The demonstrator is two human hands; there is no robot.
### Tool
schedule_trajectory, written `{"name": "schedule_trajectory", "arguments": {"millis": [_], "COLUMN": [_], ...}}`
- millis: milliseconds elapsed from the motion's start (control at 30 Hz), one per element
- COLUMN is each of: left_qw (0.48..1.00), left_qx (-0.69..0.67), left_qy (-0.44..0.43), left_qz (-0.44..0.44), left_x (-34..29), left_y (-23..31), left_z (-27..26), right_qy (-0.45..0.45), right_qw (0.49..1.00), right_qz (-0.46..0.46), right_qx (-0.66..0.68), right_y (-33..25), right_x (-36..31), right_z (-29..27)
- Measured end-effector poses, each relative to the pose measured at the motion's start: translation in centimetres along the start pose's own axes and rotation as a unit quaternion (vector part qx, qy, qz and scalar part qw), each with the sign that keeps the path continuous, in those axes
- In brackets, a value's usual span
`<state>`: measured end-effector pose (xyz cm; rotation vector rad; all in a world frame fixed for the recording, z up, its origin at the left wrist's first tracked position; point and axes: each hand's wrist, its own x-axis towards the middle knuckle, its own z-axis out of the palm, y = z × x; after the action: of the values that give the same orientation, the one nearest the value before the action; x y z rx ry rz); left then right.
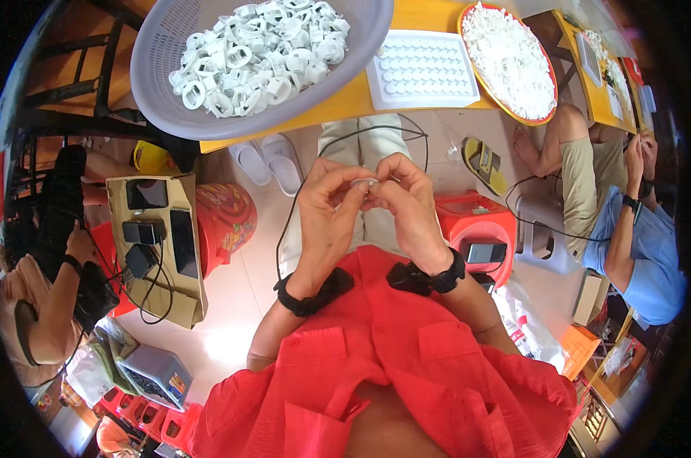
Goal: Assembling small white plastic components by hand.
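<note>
Above my lap, close to the table's near edge, both hands meet at the fingertips. My left hand [328, 204] pinches a small white plastic part [366, 181] that looks round; the fingers cover most of it. From the other side, my right hand [410, 210] has its thumb and fingers closed on the same part. Whether a second tiny piece sits between the fingertips, I cannot tell. Ahead on the left, a grey-purple basket [158, 99] holds many white plastic parts, some ring-shaped. Beside it lies a white tray [425, 101] with rows of round white pieces.
An orange plate [542, 120] heaped with small white pieces stands on the yellow table [338, 109]. To the left, a cardboard box lid [124, 252] carries phones and cables. A red stool [479, 217] is at my right. Other people sit on both sides; a black cable crosses near my knees.
</note>
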<state>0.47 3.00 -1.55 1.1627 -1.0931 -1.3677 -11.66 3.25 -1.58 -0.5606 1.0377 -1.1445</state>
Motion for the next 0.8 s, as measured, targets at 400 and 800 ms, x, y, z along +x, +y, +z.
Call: {"name": "schedule_trajectory", "arguments": {"millis": [400,800], "left_qw": [0.962,0.985], "left_qx": [-0.178,0.169], "left_qy": [-0.006,-0.037], "left_qz": [-0.206,0.019], "left_x": [1.1,0.1], "left_y": [1.1,-0.1], "left_z": [-1.1,-0.8], "right_qy": [0.018,0.042], "right_qw": [0.989,0.958], "right_qz": [-0.086,-0.161], "right_qx": [-0.118,-0.235], "right_y": [0.1,-0.4], "right_x": [-0.5,-0.8], "right_z": [-0.3,-0.3]}}
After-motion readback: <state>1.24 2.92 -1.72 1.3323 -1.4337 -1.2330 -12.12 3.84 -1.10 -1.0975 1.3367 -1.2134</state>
